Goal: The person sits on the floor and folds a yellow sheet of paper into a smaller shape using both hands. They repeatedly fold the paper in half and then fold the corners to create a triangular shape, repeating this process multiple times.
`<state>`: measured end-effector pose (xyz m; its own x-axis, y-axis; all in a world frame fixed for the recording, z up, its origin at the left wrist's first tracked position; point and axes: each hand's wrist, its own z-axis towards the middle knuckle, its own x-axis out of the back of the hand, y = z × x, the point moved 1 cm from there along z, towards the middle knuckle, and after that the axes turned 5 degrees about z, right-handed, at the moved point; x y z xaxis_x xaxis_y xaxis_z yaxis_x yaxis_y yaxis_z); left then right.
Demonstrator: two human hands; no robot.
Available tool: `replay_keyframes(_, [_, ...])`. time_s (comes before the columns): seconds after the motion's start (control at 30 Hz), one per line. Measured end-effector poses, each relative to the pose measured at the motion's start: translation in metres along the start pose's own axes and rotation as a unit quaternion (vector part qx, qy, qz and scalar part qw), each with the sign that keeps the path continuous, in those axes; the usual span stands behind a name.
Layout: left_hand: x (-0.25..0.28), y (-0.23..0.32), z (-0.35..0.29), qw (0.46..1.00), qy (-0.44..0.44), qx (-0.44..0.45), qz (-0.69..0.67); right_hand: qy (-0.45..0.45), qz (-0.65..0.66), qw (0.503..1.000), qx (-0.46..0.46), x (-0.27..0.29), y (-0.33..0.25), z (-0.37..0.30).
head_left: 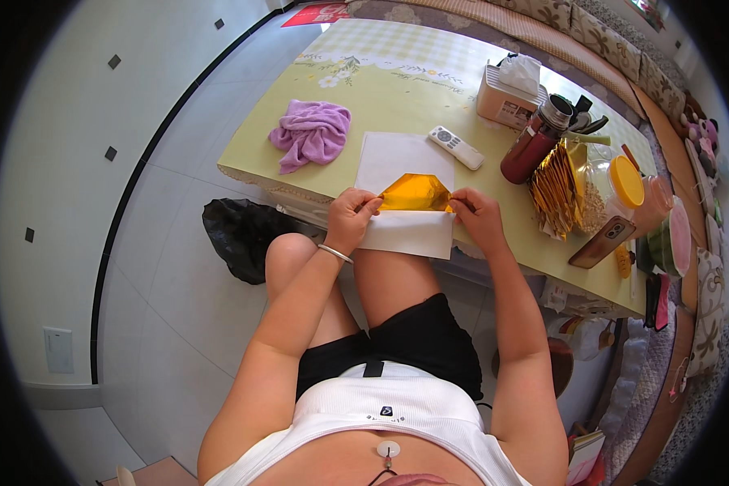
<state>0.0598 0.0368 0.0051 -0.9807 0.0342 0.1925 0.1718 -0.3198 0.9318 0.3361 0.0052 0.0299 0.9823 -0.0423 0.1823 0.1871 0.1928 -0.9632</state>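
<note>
A sheet of shiny gold foil paper (413, 193), its two far corners slanted as if folded in, lies over white paper (405, 233) at the table's near edge. My left hand (351, 217) pinches the foil's left end between thumb and fingers. At the opposite end, my right hand (476, 215) pinches it the same way. The white paper hangs partly over the edge, above my thigh. Just beyond it, a white remote control (456, 147) lies on the table.
A purple cloth (311, 134) is bunched at the left. To the right stand a tissue box (504, 99), a dark red thermos (533, 144), a stack of folded gold papers (556, 191), a yellow-lidded jar (622, 183) and a leaning phone (603, 243). A black bag (239, 240) sits on the floor.
</note>
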Motion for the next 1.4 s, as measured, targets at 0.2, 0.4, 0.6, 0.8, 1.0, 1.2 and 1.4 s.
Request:
replay_keyframes(0.2, [0.000, 0.003, 0.000, 1.000, 0.007, -0.010, 0.022, -0.003, 0.005, 1.000, 0.007, 0.000, 0.005, 0.001])
replay_keyframes(0.4, [-0.001, 0.000, -0.002, 1.000, 0.015, -0.011, 0.007, -0.008, -0.015, 1.000, 0.001, 0.000, 0.007, 0.001])
replay_keyframes(0.6, [0.000, 0.004, -0.002, 0.998, 0.001, -0.027, 0.059, -0.005, -0.041, 0.999, 0.012, 0.002, 0.006, 0.001])
replay_keyframes(0.8, [0.002, 0.012, 0.000, 0.992, -0.003, -0.058, 0.108, -0.001, -0.046, 0.999, 0.030, 0.002, 0.004, 0.001])
replay_keyframes(1.0, [0.003, 0.008, -0.001, 0.994, -0.011, -0.050, 0.101, 0.000, -0.055, 0.998, 0.030, 0.000, 0.003, 0.002])
replay_keyframes(1.2, [0.002, 0.010, -0.004, 0.993, -0.009, -0.054, 0.100, 0.010, -0.064, 0.997, 0.030, 0.000, 0.003, 0.001])
replay_keyframes(1.4, [0.003, 0.013, -0.004, 0.989, -0.011, -0.080, 0.125, 0.007, -0.068, 0.997, 0.034, 0.001, 0.006, 0.001])
